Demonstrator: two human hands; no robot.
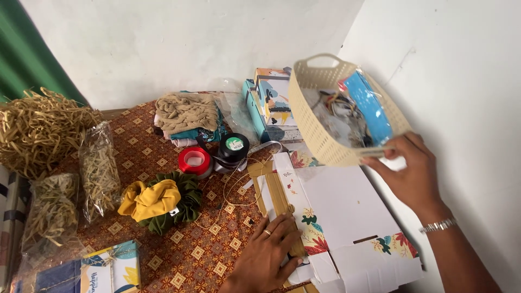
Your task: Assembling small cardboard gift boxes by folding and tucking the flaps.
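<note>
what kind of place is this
Likely a home gift-packing spot on a patterned floor mat against a white wall: ribbon spools, bags of shredded paper filler and a flat printed gift box lie around.

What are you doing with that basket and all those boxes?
A person's right hand holds a cream plastic basket tilted up in the air, with a blue packet and small bits inside. The left hand presses flat on a white cardboard box with leaf prints lying open on the patterned cloth. Ribbon rolls, scrunchies and bags of straw-like shreds lie nearby.
</note>
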